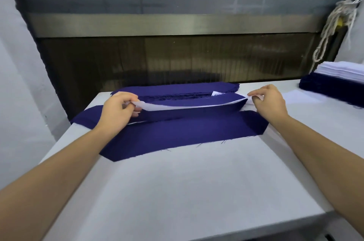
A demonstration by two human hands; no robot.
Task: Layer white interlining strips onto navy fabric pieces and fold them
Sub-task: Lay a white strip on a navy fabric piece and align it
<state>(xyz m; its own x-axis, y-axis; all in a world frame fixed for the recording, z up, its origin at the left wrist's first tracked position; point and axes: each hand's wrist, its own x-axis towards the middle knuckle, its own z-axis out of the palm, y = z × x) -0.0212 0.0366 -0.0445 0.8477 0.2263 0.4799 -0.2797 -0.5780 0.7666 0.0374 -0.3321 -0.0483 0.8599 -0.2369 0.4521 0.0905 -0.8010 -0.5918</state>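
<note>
Grip on white interlining strip (189, 106): left hand (118, 111) and right hand (270, 100) each pinch an end above navy fabric (177, 135); another stack (334, 81) sits rightward on the counter (177, 191).

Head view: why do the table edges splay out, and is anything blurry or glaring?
In the head view, the wide-angle lens splays the table edges; lighting is soft and even, no harsh glare; the rope and fabric stack at far right look smeared, while the white strip is sharper.
</note>
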